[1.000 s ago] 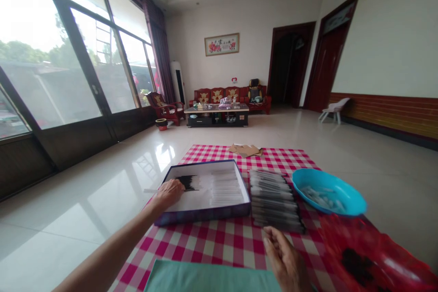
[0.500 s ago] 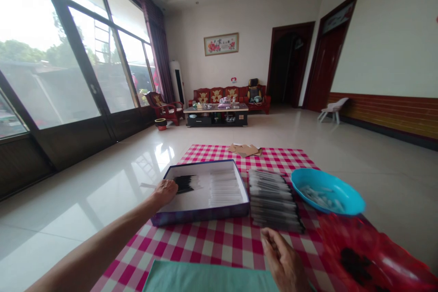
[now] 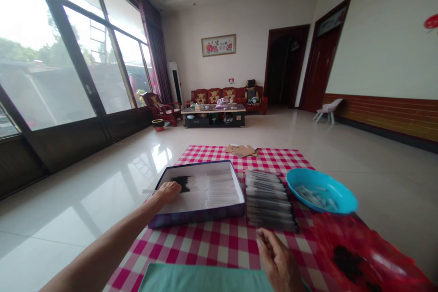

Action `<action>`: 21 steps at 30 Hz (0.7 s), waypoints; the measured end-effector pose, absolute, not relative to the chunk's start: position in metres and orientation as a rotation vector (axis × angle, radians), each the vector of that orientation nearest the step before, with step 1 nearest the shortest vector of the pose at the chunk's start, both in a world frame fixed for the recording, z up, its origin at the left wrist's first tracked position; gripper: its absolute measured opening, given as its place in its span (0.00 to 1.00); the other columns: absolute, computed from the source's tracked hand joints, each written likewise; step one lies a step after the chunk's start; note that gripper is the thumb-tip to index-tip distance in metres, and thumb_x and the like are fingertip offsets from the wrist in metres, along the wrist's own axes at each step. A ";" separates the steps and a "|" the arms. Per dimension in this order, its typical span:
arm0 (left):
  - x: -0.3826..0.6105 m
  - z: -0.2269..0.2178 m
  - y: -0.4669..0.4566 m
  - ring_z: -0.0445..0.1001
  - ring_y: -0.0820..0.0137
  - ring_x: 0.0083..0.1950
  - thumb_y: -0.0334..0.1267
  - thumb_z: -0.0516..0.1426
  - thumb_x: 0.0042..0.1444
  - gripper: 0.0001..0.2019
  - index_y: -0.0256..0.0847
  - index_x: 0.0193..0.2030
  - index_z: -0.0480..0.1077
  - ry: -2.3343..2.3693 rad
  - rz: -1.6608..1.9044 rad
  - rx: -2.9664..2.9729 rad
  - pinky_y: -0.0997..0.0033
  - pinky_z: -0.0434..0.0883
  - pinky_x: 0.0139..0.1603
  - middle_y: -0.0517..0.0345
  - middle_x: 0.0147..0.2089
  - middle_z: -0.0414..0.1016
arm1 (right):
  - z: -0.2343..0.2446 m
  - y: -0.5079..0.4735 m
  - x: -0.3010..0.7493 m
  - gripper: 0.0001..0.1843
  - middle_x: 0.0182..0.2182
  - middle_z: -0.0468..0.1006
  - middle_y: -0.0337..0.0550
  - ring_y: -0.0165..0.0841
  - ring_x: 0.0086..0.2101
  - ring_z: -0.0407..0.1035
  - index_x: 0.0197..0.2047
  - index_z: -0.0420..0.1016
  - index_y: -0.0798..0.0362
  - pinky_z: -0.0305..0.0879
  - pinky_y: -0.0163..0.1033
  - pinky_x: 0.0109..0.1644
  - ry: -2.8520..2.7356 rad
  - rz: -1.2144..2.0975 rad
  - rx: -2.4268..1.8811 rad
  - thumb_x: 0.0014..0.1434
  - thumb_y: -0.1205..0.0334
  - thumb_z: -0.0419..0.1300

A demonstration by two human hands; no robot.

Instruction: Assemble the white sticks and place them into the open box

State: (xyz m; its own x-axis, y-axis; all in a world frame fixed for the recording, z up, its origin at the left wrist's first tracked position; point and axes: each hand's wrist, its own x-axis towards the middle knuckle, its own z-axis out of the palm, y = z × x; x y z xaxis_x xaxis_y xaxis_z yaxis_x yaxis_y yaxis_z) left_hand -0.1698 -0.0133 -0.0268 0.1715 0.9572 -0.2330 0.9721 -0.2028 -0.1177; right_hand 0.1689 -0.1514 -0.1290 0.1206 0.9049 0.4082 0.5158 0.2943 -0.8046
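Nearest the camera, a flat teal sheet (image 3: 201, 279) lies on a pink-and-white checked cloth (image 3: 212, 248), in front of and below the open navy-rimmed box (image 3: 196, 219), the landmark for everything here. The right hand (image 3: 278, 255) sits to the box's right and nearer the camera, relaxed and open with its fingers lightly curled, holding nothing visible and just short of the near end of a dense stack of dark-and-white slender items (image 3: 268, 200). That stack lies directly right of the box. Further right of the box, a crumpled red plastic bag (image 3: 362, 255) lies near the camera, and a bright blue bowl (image 3: 321, 190) holding small white pieces (image 3: 310, 196) sits beyond it. The left hand (image 3: 169, 192) rests inside the box at its left end, palm down on a dark tuft (image 3: 183, 183), with a thin white stick (image 3: 148, 190) poking out past the box's left rim; whether it grips anything, I cannot tell. Rows of white strips (image 3: 222, 189) fill the box's right half. Beyond the box lie loose cardboard scraps (image 3: 241, 150), and far past them stand a low coffee table (image 3: 212, 116) and a red sofa (image 3: 222, 96).
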 end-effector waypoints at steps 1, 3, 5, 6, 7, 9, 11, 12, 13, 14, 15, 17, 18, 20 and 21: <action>-0.170 -0.023 -0.014 0.71 0.65 0.47 0.41 0.55 0.60 0.14 0.36 0.49 0.67 1.964 -0.411 2.364 0.58 0.70 0.46 0.52 0.49 0.70 | -0.128 -0.152 0.169 0.17 0.36 0.81 0.51 0.40 0.36 0.76 0.41 0.73 0.54 0.74 0.37 0.37 -1.532 0.470 -1.354 0.57 0.53 0.52; -0.165 -0.014 -0.018 0.72 0.64 0.44 0.37 0.54 0.60 0.10 0.34 0.45 0.69 2.002 -0.419 2.398 0.59 0.70 0.44 0.50 0.44 0.71 | -0.126 -0.152 0.168 0.16 0.36 0.81 0.50 0.40 0.36 0.76 0.40 0.74 0.54 0.74 0.37 0.37 -1.526 0.453 -1.344 0.56 0.53 0.52; -0.151 -0.005 -0.026 0.72 0.61 0.43 0.31 0.50 0.60 0.09 0.32 0.39 0.71 2.011 -0.358 2.464 0.60 0.68 0.44 0.46 0.39 0.72 | -0.125 -0.152 0.167 0.16 0.35 0.81 0.50 0.40 0.35 0.76 0.40 0.74 0.54 0.74 0.38 0.37 -1.514 0.437 -1.332 0.56 0.54 0.53; -0.140 -0.001 -0.033 0.72 0.61 0.43 0.29 0.47 0.60 0.11 0.32 0.38 0.71 2.003 -0.309 2.508 0.61 0.67 0.44 0.45 0.39 0.72 | -0.124 -0.152 0.167 0.16 0.35 0.81 0.50 0.40 0.35 0.76 0.40 0.74 0.54 0.74 0.38 0.37 -1.504 0.433 -1.326 0.56 0.54 0.53; -0.127 0.001 -0.042 0.72 0.61 0.43 0.28 0.45 0.60 0.13 0.33 0.40 0.70 1.982 -0.254 2.555 0.62 0.67 0.44 0.45 0.40 0.72 | -0.124 -0.152 0.167 0.16 0.35 0.81 0.50 0.40 0.35 0.76 0.40 0.74 0.54 0.74 0.38 0.38 -1.490 0.433 -1.320 0.56 0.54 0.53; -0.094 0.003 -0.064 0.71 0.64 0.43 0.27 0.43 0.60 0.14 0.36 0.43 0.68 1.894 -0.138 2.655 0.66 0.66 0.43 0.47 0.43 0.70 | -0.122 -0.153 0.166 0.15 0.35 0.81 0.49 0.40 0.37 0.76 0.40 0.75 0.54 0.73 0.38 0.39 -1.449 0.437 -1.301 0.56 0.54 0.54; -0.058 -0.002 -0.089 0.71 0.66 0.40 0.28 0.45 0.58 0.11 0.39 0.41 0.67 1.653 0.043 2.801 0.69 0.66 0.38 0.51 0.41 0.70 | -0.119 -0.157 0.166 0.15 0.37 0.80 0.49 0.40 0.38 0.75 0.41 0.75 0.53 0.72 0.38 0.41 -1.401 0.450 -1.273 0.56 0.53 0.55; -0.042 -0.006 -0.101 0.70 0.67 0.38 0.27 0.45 0.58 0.11 0.39 0.39 0.66 1.519 0.143 2.854 0.70 0.66 0.36 0.53 0.38 0.70 | -0.116 -0.160 0.165 0.15 0.38 0.80 0.49 0.40 0.39 0.75 0.41 0.75 0.52 0.72 0.38 0.42 -1.383 0.468 -1.257 0.57 0.53 0.55; -0.027 -0.012 -0.112 0.70 0.67 0.38 0.27 0.45 0.58 0.11 0.40 0.41 0.66 1.386 0.213 2.891 0.71 0.66 0.35 0.54 0.38 0.70 | -0.113 -0.164 0.165 0.15 0.39 0.80 0.49 0.40 0.40 0.74 0.42 0.74 0.52 0.72 0.37 0.42 -1.368 0.498 -1.244 0.57 0.53 0.55; -0.015 -0.018 -0.122 0.70 0.66 0.38 0.28 0.45 0.58 0.11 0.40 0.43 0.65 1.314 0.280 2.910 0.70 0.66 0.34 0.54 0.38 0.70 | -0.108 -0.167 0.164 0.15 0.40 0.79 0.49 0.40 0.40 0.74 0.43 0.74 0.52 0.71 0.37 0.43 -1.358 0.540 -1.231 0.57 0.52 0.55; -0.005 -0.024 -0.129 0.70 0.65 0.38 0.28 0.46 0.58 0.13 0.40 0.48 0.64 1.263 0.328 2.915 0.70 0.66 0.33 0.54 0.38 0.71 | -0.104 -0.171 0.163 0.16 0.41 0.79 0.49 0.40 0.41 0.73 0.44 0.73 0.52 0.71 0.37 0.43 -1.353 0.596 -1.218 0.58 0.52 0.55; 0.009 -0.035 -0.139 0.71 0.65 0.37 0.30 0.47 0.59 0.17 0.40 0.55 0.59 1.184 0.415 2.887 0.70 0.65 0.31 0.53 0.39 0.72 | -0.096 -0.175 0.162 0.17 0.41 0.78 0.49 0.39 0.40 0.73 0.45 0.73 0.52 0.71 0.37 0.42 -1.347 0.717 -1.185 0.59 0.51 0.53; 0.013 -0.039 -0.141 0.71 0.66 0.36 0.31 0.48 0.59 0.17 0.40 0.56 0.59 1.144 0.470 2.849 0.71 0.65 0.30 0.54 0.38 0.72 | -0.093 -0.176 0.162 0.17 0.40 0.79 0.48 0.38 0.38 0.73 0.44 0.73 0.52 0.70 0.37 0.40 -1.344 0.771 -1.171 0.60 0.50 0.52; 0.018 -0.040 -0.145 0.71 0.68 0.33 0.33 0.48 0.60 0.14 0.41 0.53 0.62 1.049 0.624 2.732 0.73 0.64 0.30 0.55 0.36 0.73 | -0.091 -0.175 0.163 0.19 0.38 0.79 0.46 0.37 0.35 0.73 0.42 0.75 0.50 0.70 0.37 0.38 -1.320 0.852 -1.169 0.59 0.47 0.52; 0.020 -0.039 -0.147 0.71 0.69 0.32 0.35 0.48 0.61 0.12 0.41 0.50 0.64 0.991 0.733 2.656 0.74 0.64 0.30 0.56 0.34 0.73 | -0.091 -0.174 0.163 0.20 0.38 0.79 0.46 0.37 0.34 0.73 0.41 0.75 0.50 0.70 0.37 0.38 -1.296 0.882 -1.182 0.57 0.45 0.53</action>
